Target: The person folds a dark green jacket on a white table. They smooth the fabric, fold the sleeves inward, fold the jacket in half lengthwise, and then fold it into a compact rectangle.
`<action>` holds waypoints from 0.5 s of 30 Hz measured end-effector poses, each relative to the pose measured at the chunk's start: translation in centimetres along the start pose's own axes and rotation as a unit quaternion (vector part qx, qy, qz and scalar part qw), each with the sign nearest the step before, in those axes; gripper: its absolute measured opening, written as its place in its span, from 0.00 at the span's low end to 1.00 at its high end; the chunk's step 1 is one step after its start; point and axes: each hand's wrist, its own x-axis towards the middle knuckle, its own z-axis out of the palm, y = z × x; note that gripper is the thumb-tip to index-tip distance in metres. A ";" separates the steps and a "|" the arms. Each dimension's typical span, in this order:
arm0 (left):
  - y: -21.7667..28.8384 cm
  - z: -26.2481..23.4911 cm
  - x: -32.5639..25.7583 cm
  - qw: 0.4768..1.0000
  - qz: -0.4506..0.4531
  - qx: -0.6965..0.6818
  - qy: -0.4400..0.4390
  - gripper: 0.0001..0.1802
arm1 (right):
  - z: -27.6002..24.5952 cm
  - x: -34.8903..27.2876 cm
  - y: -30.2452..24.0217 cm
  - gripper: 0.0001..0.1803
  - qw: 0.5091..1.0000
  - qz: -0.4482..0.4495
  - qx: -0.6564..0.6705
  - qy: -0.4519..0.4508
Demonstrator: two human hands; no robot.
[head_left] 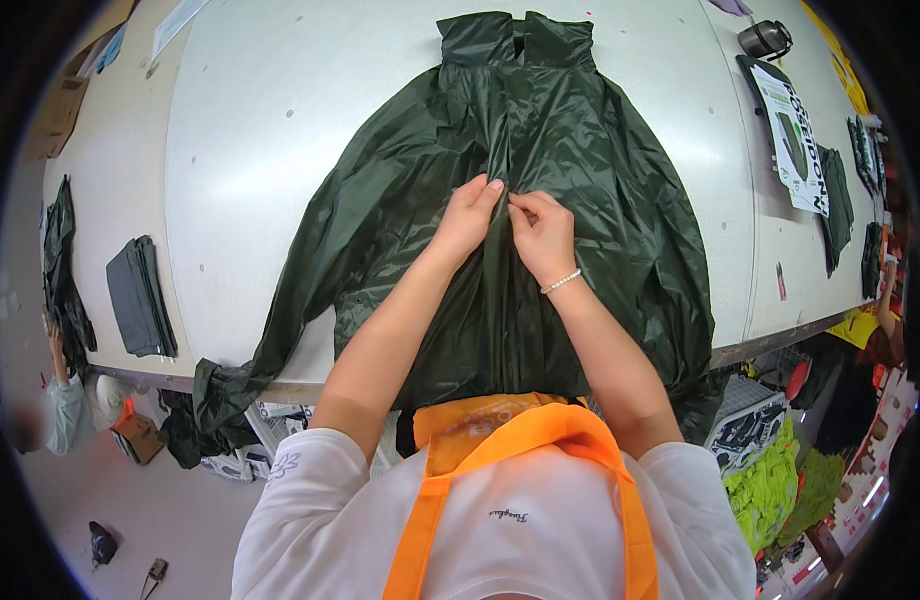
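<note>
The dark green jacket (640, 200) lies directly beneath the fingers of both hands, spread on the white table (250, 150) with its collar (470, 42) beyond the fingertips and its lower part running back toward the wearer of the orange apron (432, 510). The left hand (467, 215) is at the front opening, thumb and fingers closed together on the cloth just left of the centre line. The right hand (543, 235) is just beside it, slightly nearer the body, its thumb and index finger pinched on the opposite side of the same opening; the exact grip under its curled fingers cannot be told. A narrow gap separates the two sets of fingertips, and the front placket (497, 265) runs between them, continuing nearer the body between the forearms. The jacket's body fans out on both sides of the fingers, creased and glossy; to the left and nearer the body, one sleeve (292, 278) extends over the table edge. A folded dark garment (140, 298) lies well to the left of the fingers; a metal flask (765, 40) lies well to their right and farther out.
</note>
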 end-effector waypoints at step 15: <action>-0.4 -10.6 -19.4 0.677 0.128 0.655 0.310 0.32 | -19.2 -10.6 4.4 0.38 0.873 0.359 -0.323 -0.061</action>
